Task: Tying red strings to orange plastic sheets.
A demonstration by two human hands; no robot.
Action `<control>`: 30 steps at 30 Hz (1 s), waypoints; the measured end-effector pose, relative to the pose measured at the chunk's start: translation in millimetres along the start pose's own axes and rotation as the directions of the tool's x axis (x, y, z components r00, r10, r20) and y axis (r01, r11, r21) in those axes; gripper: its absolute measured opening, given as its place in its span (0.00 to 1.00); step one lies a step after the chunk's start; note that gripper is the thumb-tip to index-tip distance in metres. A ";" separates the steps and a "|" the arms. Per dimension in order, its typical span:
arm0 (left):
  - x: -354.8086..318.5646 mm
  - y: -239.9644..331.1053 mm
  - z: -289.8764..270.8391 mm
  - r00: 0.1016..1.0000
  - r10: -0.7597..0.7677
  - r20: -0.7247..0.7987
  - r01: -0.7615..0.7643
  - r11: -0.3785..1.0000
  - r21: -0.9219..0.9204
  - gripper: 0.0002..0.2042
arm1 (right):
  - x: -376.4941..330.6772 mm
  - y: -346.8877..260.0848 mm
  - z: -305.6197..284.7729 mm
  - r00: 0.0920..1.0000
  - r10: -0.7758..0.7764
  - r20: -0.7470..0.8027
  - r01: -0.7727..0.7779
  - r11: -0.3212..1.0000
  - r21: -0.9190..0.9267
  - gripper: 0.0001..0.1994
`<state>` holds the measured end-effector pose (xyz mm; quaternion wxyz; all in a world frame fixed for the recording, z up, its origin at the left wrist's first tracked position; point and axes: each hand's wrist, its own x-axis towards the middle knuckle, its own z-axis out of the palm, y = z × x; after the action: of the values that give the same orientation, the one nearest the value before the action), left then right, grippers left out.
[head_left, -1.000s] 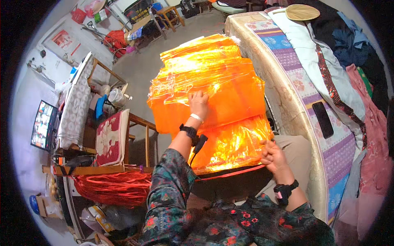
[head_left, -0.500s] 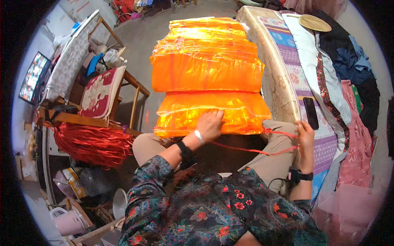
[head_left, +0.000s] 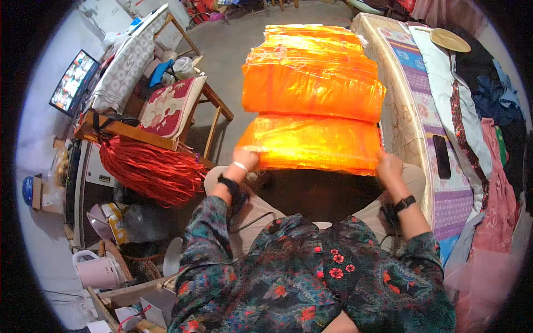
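In front of my knees lies a tall stack of shiny orange plastic sheets (head_left: pixel 313 91), with a nearer, lower orange bundle (head_left: pixel 322 141) at its front edge. My left hand (head_left: pixel 248 158) is closed at the near left corner of this bundle, its fingers blurred a little. At the near right corner, my right hand (head_left: pixel 390 166) is closed on the plastic edge. The red cord seen before does not show clearly now; whether part of it is in my right fist is hidden.
A bunch of red strings (head_left: pixel 150 169) hangs from a wooden bar at left, beside a chair with a floral cushion (head_left: pixel 166 108). Along the right runs a bed holding a black phone (head_left: pixel 442 157), clothes and a woven fan (head_left: pixel 450 40). A lit screen (head_left: pixel 75 82) stands far left.
My left hand has moved from the middle of the near bundle to its left corner. My right hand has come in to the right corner, and the stretched red cord has gone from view.
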<state>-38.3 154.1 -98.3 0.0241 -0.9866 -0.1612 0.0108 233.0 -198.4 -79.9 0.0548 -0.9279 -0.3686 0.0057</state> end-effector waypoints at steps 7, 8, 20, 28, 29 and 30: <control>-17.6 42.4 5.3 0.963 -0.127 0.238 0.113 0.991 0.069 0.12 | -35.3 -8.1 19.5 0.949 0.162 -0.271 -0.050 0.925 0.376 0.10; -17.0 51.7 -8.0 0.955 -0.212 0.208 0.212 0.977 0.023 0.10 | -36.0 -9.9 13.6 0.950 0.166 -0.265 -0.063 0.931 0.359 0.10; 74.0 233.9 -61.0 0.890 0.173 -0.422 -0.351 0.851 -0.390 0.06 | -24.5 -4.9 -7.1 0.939 0.324 -0.111 -0.150 0.681 0.717 0.09; 99.7 249.9 -45.0 0.928 -0.196 -0.316 -0.092 0.702 -0.706 0.07 | -9.5 -5.8 -2.7 0.984 0.144 -0.102 0.015 0.510 0.860 0.05; 100.5 251.4 -38.9 0.928 -0.191 -0.319 -0.093 0.710 -0.698 0.07 | -6.7 -1.9 8.5 0.997 0.080 0.007 -0.037 0.383 0.923 0.05; 101.9 255.8 -30.3 0.925 -0.341 -0.169 -0.045 0.342 -0.939 0.07 | -4.3 1.7 15.0 0.995 0.000 0.104 -0.101 0.253 0.962 0.05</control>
<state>140.4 -57.0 -82.5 -0.5105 -0.7911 -0.2225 -0.2530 230.2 -201.1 -95.1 0.5942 -0.7115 -0.2607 0.2698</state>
